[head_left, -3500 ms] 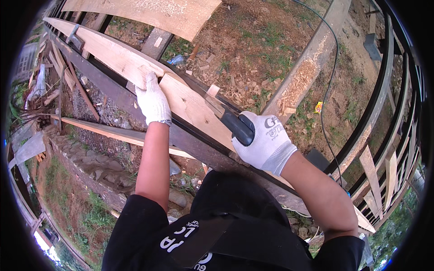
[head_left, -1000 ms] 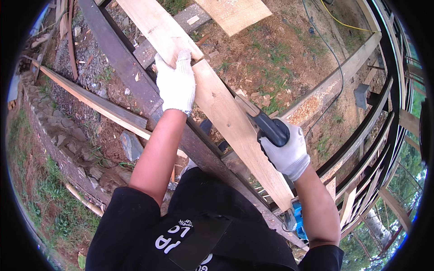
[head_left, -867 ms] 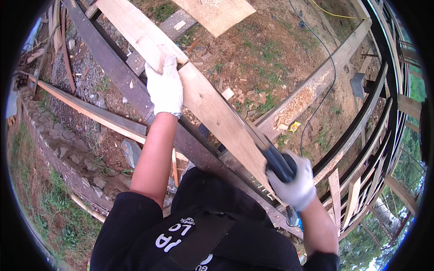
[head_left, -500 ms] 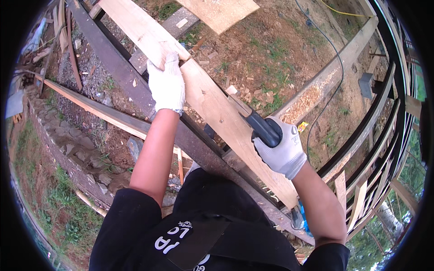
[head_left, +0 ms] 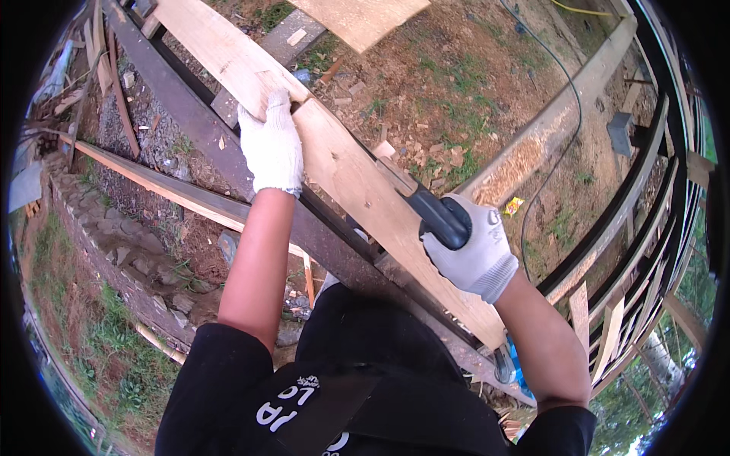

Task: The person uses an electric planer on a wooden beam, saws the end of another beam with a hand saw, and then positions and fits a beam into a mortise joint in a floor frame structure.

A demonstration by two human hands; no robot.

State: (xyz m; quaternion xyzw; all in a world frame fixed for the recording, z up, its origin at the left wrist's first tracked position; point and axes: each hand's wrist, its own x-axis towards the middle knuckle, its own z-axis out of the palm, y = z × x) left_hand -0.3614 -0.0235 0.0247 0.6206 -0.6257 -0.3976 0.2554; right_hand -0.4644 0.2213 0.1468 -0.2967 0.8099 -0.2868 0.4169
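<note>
A long pale wooden board (head_left: 357, 194) runs diagonally from the upper left down toward my right forearm. My left hand (head_left: 271, 148), in a white knit glove, is closed on the board beside a joint or cut across it, with its fingertips on the top face. My right hand (head_left: 475, 247), in a pale grey-white glove, is wrapped round the black handle of what looks like a hand saw (head_left: 441, 218). Its brownish, shiny blade points to the upper left along the board's far edge. The blade's tip cannot be made out.
Beneath the board, a dark beam (head_left: 220, 156) runs alongside. Another beam (head_left: 544, 144) at the right carries sawdust, with a dark cable (head_left: 572, 99) near it. A pale panel (head_left: 361, 19) lies at the far side. Curving dark rails (head_left: 646, 201) stand at right. Wood scraps litter the soil.
The view has turned slightly, so the board and my left hand appear a little farther left. Both hands keep their holds; any saw movement is too slight to tell.
</note>
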